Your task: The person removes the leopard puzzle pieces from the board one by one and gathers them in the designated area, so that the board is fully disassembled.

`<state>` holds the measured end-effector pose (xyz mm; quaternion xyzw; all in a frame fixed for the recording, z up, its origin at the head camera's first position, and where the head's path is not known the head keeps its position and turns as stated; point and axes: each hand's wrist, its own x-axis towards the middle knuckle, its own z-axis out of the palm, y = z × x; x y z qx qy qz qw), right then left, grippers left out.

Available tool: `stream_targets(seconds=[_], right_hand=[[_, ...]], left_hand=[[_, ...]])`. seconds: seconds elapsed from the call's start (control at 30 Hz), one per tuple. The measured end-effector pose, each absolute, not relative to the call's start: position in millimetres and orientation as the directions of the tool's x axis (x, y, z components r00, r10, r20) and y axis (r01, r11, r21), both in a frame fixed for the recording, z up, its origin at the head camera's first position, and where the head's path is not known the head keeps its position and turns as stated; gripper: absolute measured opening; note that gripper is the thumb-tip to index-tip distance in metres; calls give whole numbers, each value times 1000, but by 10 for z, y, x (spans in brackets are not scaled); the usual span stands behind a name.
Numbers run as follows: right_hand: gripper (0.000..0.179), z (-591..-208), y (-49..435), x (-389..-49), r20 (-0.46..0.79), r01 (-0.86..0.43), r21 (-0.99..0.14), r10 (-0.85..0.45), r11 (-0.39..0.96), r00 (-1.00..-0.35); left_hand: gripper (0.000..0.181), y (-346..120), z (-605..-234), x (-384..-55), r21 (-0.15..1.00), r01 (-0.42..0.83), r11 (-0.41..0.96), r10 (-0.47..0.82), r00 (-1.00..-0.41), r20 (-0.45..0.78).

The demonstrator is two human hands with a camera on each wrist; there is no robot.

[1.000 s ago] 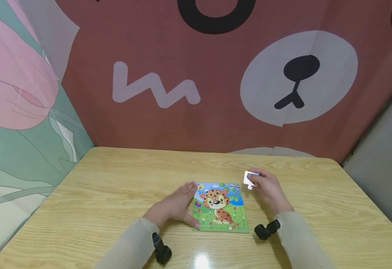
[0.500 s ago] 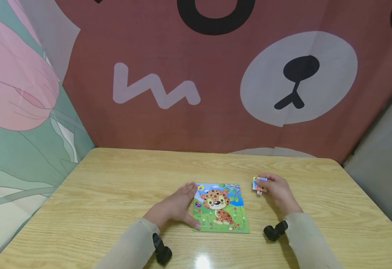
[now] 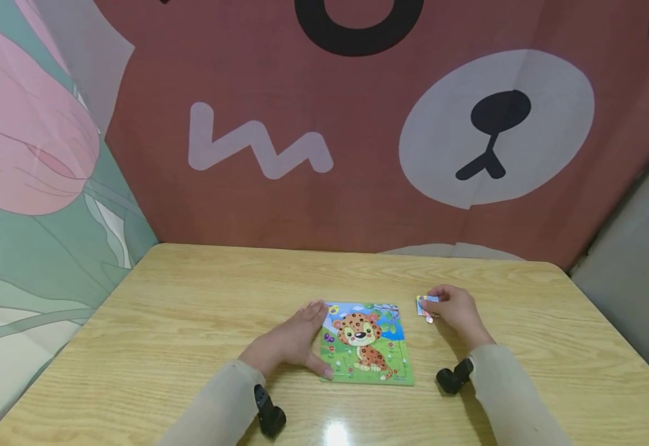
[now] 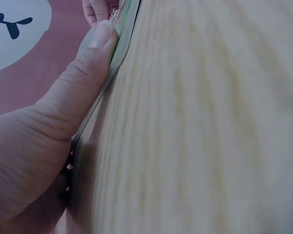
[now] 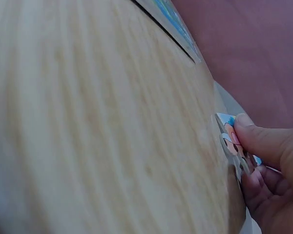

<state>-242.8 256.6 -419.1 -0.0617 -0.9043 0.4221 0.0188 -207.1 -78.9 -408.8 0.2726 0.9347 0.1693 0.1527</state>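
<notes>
A square jigsaw puzzle [image 3: 360,344] with a spotted leopard cub on green grass lies flat on the table. My left hand [image 3: 296,341] rests along its left edge, fingers straight at the top corner and thumb on the bottom corner. In the left wrist view the thumb [image 4: 83,73] presses against the board's edge. To the right of the puzzle, apart from it, my right hand [image 3: 458,313] pinches a small puzzle piece [image 3: 423,305]. The right wrist view shows the piece [image 5: 229,141] between thumb and fingers, near the tabletop; whether another lies behind it, I cannot tell.
The wood-grain table [image 3: 191,297] extends around both hands. At its far edge hangs a brown cloth [image 3: 246,210] printed with a bear face. A flower-patterned cloth [image 3: 29,155] covers the left side, and a grey wall [image 3: 636,217] stands at right.
My right hand has moved to the right, away from the puzzle, and the piece has turned from its pale, shiny look to show its coloured picture. The left hand has stayed put.
</notes>
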Motion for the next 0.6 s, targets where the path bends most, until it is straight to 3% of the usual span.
stream_targets(seconds=[0.23,0.6], right_hand=[[30,-4189,2559,-2456,21,65,-681,109,729,-994],[34,-4163,2542,-2412,9,74,-690,111,720,-994]], left_hand=[[129,-790,-4057,-2098,408,448,795,560,-802,-211],[130,-774,-4043,-2129,424,419,803,541,-812,-220]])
